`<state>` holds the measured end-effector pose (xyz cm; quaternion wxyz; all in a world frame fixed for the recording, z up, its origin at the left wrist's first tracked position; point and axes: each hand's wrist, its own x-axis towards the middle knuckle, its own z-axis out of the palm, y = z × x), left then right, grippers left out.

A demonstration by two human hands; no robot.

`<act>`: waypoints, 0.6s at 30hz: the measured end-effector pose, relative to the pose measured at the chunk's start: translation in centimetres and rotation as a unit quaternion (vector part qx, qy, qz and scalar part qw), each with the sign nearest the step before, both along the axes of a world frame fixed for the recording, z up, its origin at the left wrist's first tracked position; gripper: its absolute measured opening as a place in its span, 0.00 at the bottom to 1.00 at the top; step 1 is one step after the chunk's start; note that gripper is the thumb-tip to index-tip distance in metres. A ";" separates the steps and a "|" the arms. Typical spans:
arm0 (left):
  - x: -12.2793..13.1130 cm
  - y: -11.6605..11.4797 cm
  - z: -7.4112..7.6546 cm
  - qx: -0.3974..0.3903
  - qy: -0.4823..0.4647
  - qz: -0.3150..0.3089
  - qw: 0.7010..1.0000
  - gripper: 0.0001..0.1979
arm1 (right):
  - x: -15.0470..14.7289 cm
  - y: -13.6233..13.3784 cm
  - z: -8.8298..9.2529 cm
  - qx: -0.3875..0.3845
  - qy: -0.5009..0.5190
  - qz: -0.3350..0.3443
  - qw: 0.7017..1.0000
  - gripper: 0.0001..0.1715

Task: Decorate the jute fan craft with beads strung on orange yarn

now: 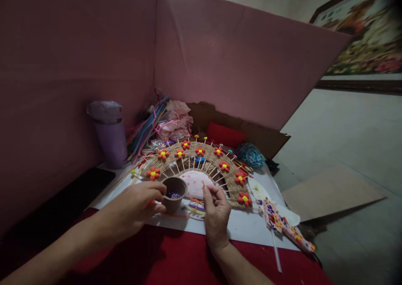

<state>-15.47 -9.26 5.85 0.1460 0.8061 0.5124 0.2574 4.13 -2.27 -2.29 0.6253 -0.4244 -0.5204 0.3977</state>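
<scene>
My left hand [138,205] is closed around a small brown cup [174,191] with purple beads inside, tilting it a little toward me. My right hand [216,211] is just right of the cup, fingers pinched on something thin and small that I cannot make out. Behind both hands lies a fan-shaped woven jute piece [204,159] on wooden sticks, decorated with orange-and-yellow flowers [153,173] along its arc. A pink dotted pad [195,183] sits in the middle of the arc.
White paper [248,226] covers a red tablecloth [163,260]. A purple tumbler [110,134] stands at back left, beside coloured strips and pink cloth [176,119]. Blue yarn [250,155] and a red cushion [224,135] lie behind. A glue gun with floral pattern [284,226] rests at right. Pink partition walls enclose the back.
</scene>
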 end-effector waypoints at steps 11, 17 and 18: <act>-0.3 -0.8 -3.2 0.091 0.051 0.055 0.993 0.08 | 0.2 -1.3 0.7 0.057 -0.022 0.006 0.998 0.10; 1.0 -1.3 -2.5 0.129 -0.072 0.076 0.986 0.09 | 0.8 -2.2 1.5 0.097 -0.007 0.025 0.995 0.06; 1.7 -1.3 -2.4 0.104 -0.116 0.065 0.986 0.10 | 0.9 -2.4 1.5 0.098 -0.004 0.040 0.994 0.06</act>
